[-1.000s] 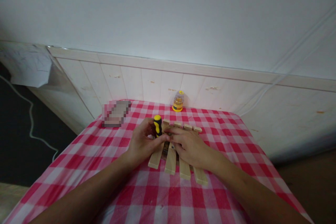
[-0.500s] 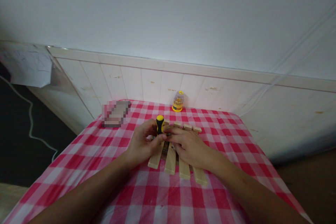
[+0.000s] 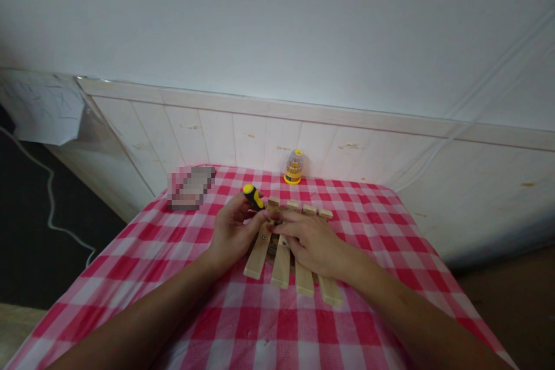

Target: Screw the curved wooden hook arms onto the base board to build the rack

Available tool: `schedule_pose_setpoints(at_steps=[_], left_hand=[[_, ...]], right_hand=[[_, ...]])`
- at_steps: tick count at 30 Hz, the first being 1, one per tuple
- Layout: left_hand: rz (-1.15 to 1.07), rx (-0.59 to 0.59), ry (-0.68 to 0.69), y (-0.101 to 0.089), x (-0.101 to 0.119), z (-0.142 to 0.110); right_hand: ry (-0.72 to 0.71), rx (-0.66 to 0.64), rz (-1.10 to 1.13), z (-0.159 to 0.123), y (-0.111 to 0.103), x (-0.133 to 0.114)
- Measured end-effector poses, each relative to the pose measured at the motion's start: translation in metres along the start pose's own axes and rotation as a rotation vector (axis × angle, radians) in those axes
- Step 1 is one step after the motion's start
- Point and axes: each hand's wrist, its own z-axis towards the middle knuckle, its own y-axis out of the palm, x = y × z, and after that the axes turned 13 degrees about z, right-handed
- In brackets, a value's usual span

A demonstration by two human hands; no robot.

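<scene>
A screwdriver (image 3: 254,197) with a yellow and black handle leans left in my left hand (image 3: 233,234), its fingers closed around it. Its tip is hidden by my fingers. Beneath both hands lies a small wooden xylophone (image 3: 281,266) with several pale bars. A screw (image 3: 264,237) shows in the leftmost bar, just below my left thumb. My right hand (image 3: 312,240) rests across the bars, fingers stretched out toward my left hand. Those fingertips lie close to the left thumb; whether they pinch anything small I cannot make out.
A clear, yellow-based container of screwdriver bits (image 3: 293,167) stands at the table's back, by the white panelled wall (image 3: 251,136). A pixelated flat object (image 3: 192,188) lies at the back left. The red-checked tablecloth (image 3: 269,341) covers the table. A white cable (image 3: 52,196) hangs at left.
The screwdriver has gone from upright to tilted left, uncovering the screw in the leftmost bar. My right hand has stayed almost still on the bars.
</scene>
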Motion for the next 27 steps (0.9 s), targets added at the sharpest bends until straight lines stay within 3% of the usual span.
schedule_pose_setpoints(at_steps=[8,15,27], left_hand=[[0.076,-0.057,0.064,-0.001,-0.005,0.001],[0.169,-0.008,0.061,-0.002,-0.002,0.002],[0.099,-0.093,0.010,-0.006,0.009,0.004]], right_hand=[[0.007,0.001,0.000,0.001,-0.002,-0.003],[0.006,-0.007,0.014,0.000,-0.003,-0.003],[-0.010,0.007,0.020,0.001,-0.003,-0.003]])
